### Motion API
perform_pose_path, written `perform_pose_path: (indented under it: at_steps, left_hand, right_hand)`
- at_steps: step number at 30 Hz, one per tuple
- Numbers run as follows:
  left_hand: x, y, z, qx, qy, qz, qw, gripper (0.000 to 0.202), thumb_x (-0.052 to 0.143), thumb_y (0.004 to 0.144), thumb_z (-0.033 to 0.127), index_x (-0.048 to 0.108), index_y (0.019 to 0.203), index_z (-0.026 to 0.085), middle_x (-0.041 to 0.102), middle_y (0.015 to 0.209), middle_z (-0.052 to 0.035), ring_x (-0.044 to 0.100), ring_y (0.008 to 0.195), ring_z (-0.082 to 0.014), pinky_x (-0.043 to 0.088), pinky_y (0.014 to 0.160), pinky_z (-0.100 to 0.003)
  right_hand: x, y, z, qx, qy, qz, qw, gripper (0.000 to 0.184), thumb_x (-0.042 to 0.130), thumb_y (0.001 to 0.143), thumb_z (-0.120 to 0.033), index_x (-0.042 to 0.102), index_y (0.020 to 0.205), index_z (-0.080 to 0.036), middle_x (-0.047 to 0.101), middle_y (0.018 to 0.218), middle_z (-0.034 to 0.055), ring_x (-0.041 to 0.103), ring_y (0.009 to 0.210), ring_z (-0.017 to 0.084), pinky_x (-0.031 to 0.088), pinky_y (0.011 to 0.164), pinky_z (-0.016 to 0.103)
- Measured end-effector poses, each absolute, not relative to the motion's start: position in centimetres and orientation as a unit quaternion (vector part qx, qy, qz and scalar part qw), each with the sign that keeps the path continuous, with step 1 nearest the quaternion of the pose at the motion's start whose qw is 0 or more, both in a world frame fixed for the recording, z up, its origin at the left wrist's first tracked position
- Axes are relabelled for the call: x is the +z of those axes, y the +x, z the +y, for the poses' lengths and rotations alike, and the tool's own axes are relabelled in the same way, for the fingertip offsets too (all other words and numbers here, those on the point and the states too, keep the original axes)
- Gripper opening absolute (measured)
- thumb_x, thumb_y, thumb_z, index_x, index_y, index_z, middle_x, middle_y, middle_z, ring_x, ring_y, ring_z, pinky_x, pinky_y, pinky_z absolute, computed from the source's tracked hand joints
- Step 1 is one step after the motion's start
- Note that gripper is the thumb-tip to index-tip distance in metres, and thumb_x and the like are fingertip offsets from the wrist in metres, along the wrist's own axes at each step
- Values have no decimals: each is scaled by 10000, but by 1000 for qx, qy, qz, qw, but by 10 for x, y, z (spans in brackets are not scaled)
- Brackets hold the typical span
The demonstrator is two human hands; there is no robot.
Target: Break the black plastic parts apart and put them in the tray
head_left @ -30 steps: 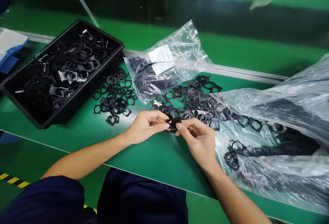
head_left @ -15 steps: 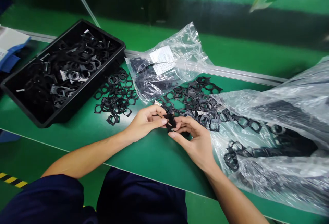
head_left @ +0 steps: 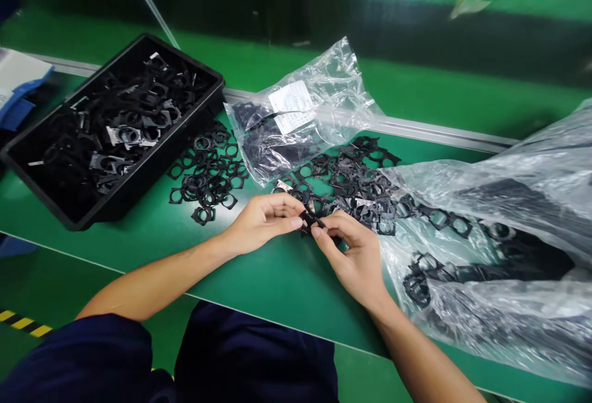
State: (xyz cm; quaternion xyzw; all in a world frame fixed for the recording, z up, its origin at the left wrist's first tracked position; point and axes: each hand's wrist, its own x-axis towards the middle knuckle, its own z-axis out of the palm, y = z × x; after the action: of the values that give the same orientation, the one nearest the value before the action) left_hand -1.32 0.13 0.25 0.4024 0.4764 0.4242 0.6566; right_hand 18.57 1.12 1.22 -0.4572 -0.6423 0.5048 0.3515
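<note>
A small black plastic frame part [head_left: 311,220] is pinched between my two hands above the front of the green table. My left hand [head_left: 263,221] grips its left end with thumb and fingers. On the other end, my right hand [head_left: 354,249] closes its thumb and index finger. The fingertips partly cover the part, so its full outline is hidden. Just behind my hands lies a loose heap of similar black parts with round openings [head_left: 351,175], a few with pale strips. A second pile of black ring-shaped parts [head_left: 208,175] lies to the left.
A black bin [head_left: 87,221] full of such parts stands at the left. A clear labelled bag [head_left: 333,89] with dark parts lies at the back against a metal rail. A large clear plastic bag [head_left: 509,323] spreads over the right side, black parts at its mouth.
The black part has been tilted from upright to nearly edge-on between my fingers. My hands have shifted slightly, still holding it. The piles, bin and bags look the same.
</note>
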Motion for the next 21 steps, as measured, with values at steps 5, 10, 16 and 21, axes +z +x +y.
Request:
perform_pose_path:
  at_steps: [5,10,16,21]
  left_hand:
    - [1,-12,1,432,374,460,680,318,854,758,393,739,908,138,788,874,-72,721,769,-157,568,738,-252]
    - [2,-10,1,452,349,449,687,269,867,751,348,746,868,138,783,801,-46,719,713,-134,568,697,-220]
    - [3,-10,2,442,350,447,695,299,861,756,378,743,861,124,779,785,-67,733,747,-164,581,713,-247]
    - [3,-12,2,422,338,452,709,342,893,709,375,743,882,121,771,769,-58,725,713,-150,572,693,-234]
  right_hand:
    - [14,186,11,536,-452,-612,366,82,730,879,-303,744,834,-236,674,789,30,637,727,174,540,662,305]
    - [15,186,16,664,-410,-530,332,191,770,847,-434,776,856,-243,695,840,27,637,681,156,533,638,302]
    - [17,187,17,640,-407,-573,311,326,715,891,-502,738,738,-215,654,739,22,607,694,166,484,654,301]
    - [19,188,17,579,-420,-620,323,345,667,936,-469,715,725,-200,643,721,26,569,661,155,446,618,289]
